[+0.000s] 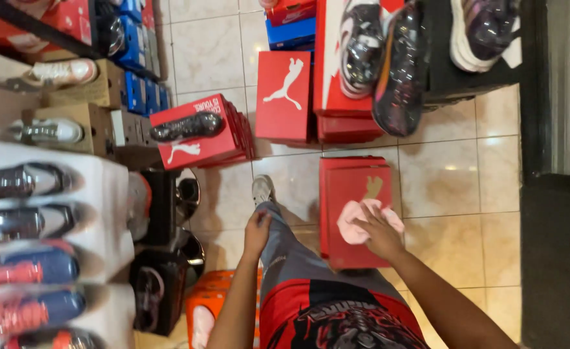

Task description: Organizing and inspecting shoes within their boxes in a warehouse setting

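- A person's right hand (380, 234) is pressing a pink cloth (362, 220) flat against the lid of a red box (349, 187), fingers spread over the fabric rather than closed around it.
- The left hand (257, 227) is resting against the grey trouser leg (285, 249) at about 9 o'clock from the box, holding nothing; whether the fingers are curled or loose is hard to tell.
- The box is standing on the tiled floor (453, 187), just beside the person's pale shoe (262, 189), which is showing at 10 o'clock from it.
- Wiping well here looks to be a matter of keeping the palm flat, working in even strokes edge to edge, and steadying the stack so the lid is not sliding.
- The box is appearing glossy red with a faint gold mark near its far end; the cloth is lying bunched over the middle, covering part of the lid.
- More red boxes (285, 97) are standing at 12 o'clock, one carrying a black shoe (184, 126), while wrapped shoes (26, 181) are lining shelves at 9 o'clock.
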